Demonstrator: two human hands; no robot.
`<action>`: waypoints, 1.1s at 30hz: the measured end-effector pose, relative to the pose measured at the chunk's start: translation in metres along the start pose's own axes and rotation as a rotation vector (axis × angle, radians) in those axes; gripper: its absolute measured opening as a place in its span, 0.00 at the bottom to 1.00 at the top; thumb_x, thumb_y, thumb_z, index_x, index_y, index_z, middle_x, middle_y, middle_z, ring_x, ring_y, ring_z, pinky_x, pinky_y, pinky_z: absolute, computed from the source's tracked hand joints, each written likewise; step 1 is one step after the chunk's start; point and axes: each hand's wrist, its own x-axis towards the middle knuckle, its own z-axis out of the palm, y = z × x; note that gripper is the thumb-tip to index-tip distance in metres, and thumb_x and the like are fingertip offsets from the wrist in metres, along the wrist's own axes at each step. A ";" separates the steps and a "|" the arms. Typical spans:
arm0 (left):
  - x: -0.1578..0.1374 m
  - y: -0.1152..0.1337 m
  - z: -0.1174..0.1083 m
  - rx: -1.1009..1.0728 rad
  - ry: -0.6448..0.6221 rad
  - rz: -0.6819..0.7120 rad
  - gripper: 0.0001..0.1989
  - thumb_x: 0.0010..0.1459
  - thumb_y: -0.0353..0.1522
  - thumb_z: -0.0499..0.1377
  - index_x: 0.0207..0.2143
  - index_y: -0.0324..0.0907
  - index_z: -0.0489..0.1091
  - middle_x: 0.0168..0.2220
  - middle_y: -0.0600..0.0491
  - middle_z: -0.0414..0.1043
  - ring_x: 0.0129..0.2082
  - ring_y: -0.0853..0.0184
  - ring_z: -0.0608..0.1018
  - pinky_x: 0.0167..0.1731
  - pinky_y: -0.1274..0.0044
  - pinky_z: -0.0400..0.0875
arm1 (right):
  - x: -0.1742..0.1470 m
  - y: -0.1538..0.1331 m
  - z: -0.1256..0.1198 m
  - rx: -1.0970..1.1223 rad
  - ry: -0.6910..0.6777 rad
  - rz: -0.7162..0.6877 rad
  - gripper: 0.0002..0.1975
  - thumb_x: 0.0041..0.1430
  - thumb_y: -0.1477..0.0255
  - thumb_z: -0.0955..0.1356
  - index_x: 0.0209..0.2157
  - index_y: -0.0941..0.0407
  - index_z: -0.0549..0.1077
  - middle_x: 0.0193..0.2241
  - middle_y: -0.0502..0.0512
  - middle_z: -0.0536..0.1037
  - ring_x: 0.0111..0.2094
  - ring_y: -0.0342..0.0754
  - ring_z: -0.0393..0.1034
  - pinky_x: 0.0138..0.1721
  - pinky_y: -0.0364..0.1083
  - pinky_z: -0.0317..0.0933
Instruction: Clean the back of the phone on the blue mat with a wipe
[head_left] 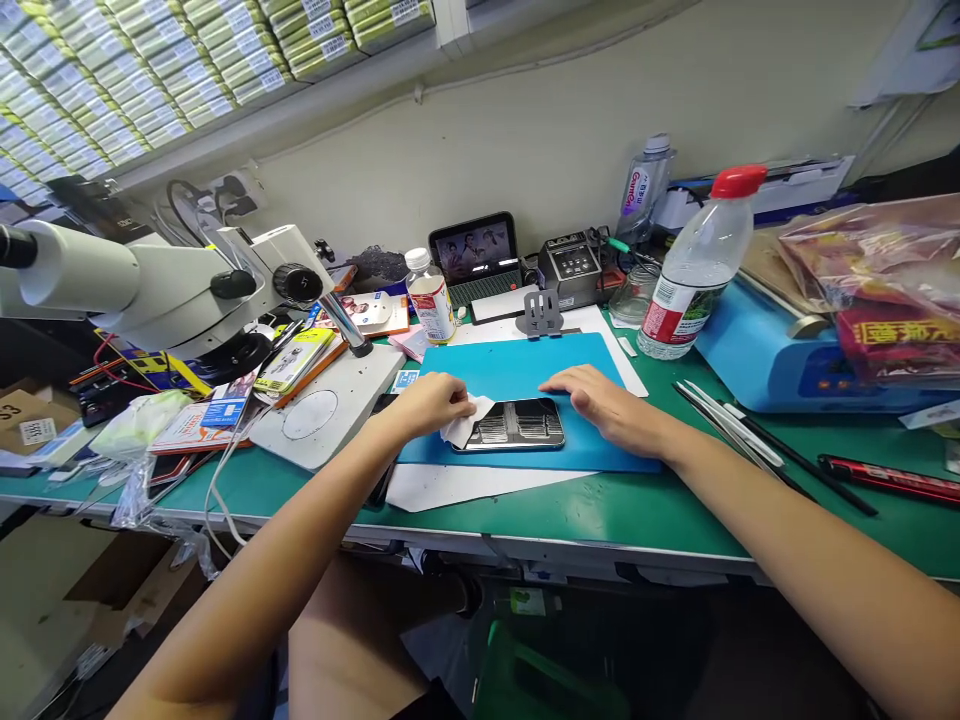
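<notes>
A smartphone [534, 425] lies flat on a blue mat [517, 362], its dark glossy face up with bright reflections across it. My left hand [433, 404] is closed on a crumpled white tissue [459, 430], which rests over the phone's left end. To the right, my right hand [600, 402] is held palm down with its fingers stretched out above the mat, near the phone's upper right corner, holding nothing. Another dark phone-like slab [381, 488] shows partly beneath my left forearm, at the mat's left edge.
A microscope [172, 290] stands at the left on its pale base [319, 415]. Behind the mat are a small drink bottle [431, 300] and a screen [474, 248]. A red-capped bottle [694, 275], tweezers [724, 428] and a blue machine [750, 350] sit at the right.
</notes>
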 end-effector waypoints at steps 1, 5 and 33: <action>-0.002 0.000 0.001 0.002 0.002 0.001 0.12 0.61 0.38 0.59 0.26 0.42 0.74 0.28 0.51 0.77 0.29 0.63 0.75 0.26 0.75 0.60 | 0.000 0.001 0.000 0.000 0.002 -0.003 0.44 0.60 0.36 0.47 0.55 0.48 0.75 0.53 0.61 0.77 0.59 0.64 0.62 0.61 0.65 0.56; 0.000 0.009 0.011 0.000 0.031 0.004 0.11 0.61 0.38 0.60 0.29 0.43 0.75 0.29 0.50 0.78 0.31 0.61 0.76 0.27 0.74 0.60 | 0.000 0.002 0.002 0.015 0.037 0.017 0.44 0.59 0.36 0.47 0.54 0.49 0.76 0.53 0.61 0.77 0.59 0.64 0.63 0.62 0.65 0.56; 0.018 0.040 0.012 0.047 0.029 -0.056 0.08 0.62 0.35 0.59 0.31 0.43 0.74 0.33 0.51 0.78 0.35 0.61 0.77 0.30 0.75 0.63 | 0.003 -0.003 0.001 0.027 -0.006 0.038 0.52 0.54 0.33 0.44 0.55 0.50 0.76 0.54 0.63 0.76 0.59 0.68 0.60 0.61 0.66 0.54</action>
